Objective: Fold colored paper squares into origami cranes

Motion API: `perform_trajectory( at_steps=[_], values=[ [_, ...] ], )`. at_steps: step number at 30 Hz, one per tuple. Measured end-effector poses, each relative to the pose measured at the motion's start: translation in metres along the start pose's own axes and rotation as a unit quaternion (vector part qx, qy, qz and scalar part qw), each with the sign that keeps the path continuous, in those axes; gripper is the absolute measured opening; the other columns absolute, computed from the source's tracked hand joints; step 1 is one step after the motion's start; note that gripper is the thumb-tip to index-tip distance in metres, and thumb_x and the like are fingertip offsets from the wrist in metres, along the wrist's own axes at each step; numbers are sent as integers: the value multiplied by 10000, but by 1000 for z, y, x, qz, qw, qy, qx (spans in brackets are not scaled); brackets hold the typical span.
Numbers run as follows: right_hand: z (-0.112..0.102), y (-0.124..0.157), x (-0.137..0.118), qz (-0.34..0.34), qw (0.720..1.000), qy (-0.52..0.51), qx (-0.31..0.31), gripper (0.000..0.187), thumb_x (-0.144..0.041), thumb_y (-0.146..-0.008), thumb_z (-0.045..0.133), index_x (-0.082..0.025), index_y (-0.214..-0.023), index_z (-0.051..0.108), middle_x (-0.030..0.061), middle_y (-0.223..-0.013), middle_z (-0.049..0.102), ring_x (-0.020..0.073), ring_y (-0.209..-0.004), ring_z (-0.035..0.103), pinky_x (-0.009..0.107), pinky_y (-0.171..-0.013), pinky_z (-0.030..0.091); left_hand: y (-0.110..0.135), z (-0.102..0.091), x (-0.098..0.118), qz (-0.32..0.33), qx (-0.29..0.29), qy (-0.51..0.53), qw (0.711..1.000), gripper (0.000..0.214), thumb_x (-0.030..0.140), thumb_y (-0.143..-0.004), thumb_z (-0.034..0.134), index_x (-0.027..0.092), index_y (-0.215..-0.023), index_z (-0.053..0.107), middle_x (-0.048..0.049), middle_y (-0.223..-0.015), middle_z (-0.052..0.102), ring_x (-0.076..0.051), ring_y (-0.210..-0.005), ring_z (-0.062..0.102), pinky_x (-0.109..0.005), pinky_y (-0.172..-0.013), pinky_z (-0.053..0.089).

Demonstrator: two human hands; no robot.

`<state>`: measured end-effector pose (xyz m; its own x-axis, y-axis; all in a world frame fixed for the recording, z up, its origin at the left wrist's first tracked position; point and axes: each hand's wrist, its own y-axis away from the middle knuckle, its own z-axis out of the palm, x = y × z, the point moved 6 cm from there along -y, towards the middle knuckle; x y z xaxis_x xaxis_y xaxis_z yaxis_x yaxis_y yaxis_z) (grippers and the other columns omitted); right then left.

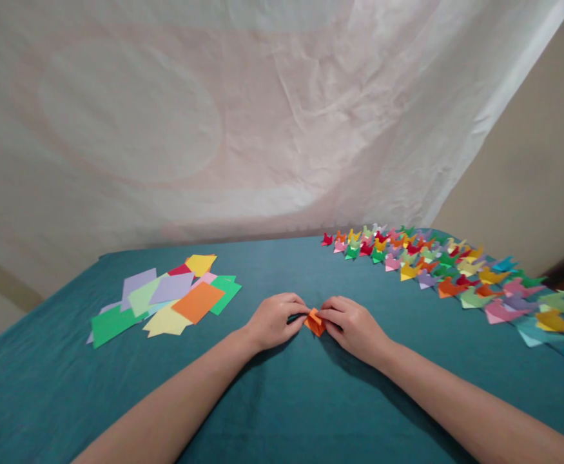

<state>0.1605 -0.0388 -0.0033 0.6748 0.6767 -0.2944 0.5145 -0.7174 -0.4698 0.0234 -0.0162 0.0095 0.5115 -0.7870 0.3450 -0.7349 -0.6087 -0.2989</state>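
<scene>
A small piece of folded orange paper (316,323) is between my two hands, near the middle of the table. My left hand (280,320) pinches its left side with thumb and fingers. On the right side, my right hand (352,327) grips it the same way, fingertips bent over the edge. The paper has several creased layers, and its upper part stands raised between the fingertips. Fingers cover both of its sides, so its full shape is hidden.
Loose coloured paper sheets (165,293) lie overlapping at the left, an orange sheet (198,303) on top. Rows of small folded paper birds (448,288) in many colours fill the right side. A teal cloth (282,412) covers the table; a pale sheet (262,116) hangs behind it.
</scene>
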Motion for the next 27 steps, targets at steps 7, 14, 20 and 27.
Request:
perform_trajectory(
  at_steps=[7,14,20,27],
  values=[
    [0,-1,-2,1,1000,10,-7,199,-135,-862,487,-206,-926,661,63,-896,622,184,-827,549,311,-744,452,-2,7,3,34,-9,-135,990,216,251,-915,443,201,-926,653,-34,-936,651,-155,-841,588,-268,-737,415],
    [2,0,-2,-12,999,29,-12,181,-150,-868,500,-200,-939,659,65,-911,618,182,-829,538,306,-746,441,-6,9,11,83,-10,-225,971,212,253,-918,453,177,-840,635,-33,-838,644,-161,-790,580,-293,-667,366],
    [4,-1,-3,-26,999,28,-17,168,-133,-856,521,-190,-937,657,59,-907,612,174,-820,530,297,-741,440,-8,13,17,96,-35,-283,954,175,190,-897,479,156,-775,599,-38,-803,616,-176,-741,551,-314,-667,367],
    [0,0,-5,-42,998,17,-31,216,-100,-843,502,-194,-965,653,67,-912,604,182,-837,525,310,-755,442,-4,11,17,106,-42,-271,956,159,180,-908,470,157,-849,615,-38,-839,610,-169,-784,557,-305,-691,381]
  ],
)
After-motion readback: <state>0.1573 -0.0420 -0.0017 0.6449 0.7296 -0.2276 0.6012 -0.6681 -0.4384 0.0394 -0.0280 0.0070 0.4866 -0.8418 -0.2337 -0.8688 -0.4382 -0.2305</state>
